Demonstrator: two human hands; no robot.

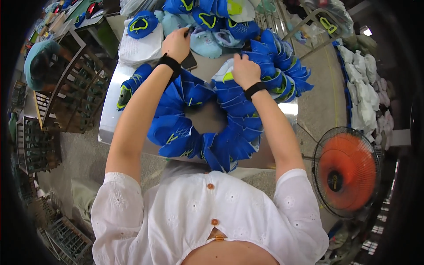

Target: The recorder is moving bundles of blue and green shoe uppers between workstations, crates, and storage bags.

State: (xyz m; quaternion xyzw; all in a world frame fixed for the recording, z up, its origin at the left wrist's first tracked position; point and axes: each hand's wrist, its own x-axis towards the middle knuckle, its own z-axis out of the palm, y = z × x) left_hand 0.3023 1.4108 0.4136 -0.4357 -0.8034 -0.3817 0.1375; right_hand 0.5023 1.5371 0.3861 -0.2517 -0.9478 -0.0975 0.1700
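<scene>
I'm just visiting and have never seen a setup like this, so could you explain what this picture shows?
There is no robot: a person in a white top works bare-handed. The picture comes from a wide-angle camera on their head, looking down, so straight edges bend. Its left is their left.

On the metal table, blue shoe uppers form a rough ring, with more shoe pieces beyond. The left hand is beside pale blue shoe pieces; the right hand is at the ring's far side. Whether either grips anything isn't clear.

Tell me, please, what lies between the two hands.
The head view shows a light-blue shoe upper, a dark flat object and bare tabletop between left hand and right hand.
</scene>
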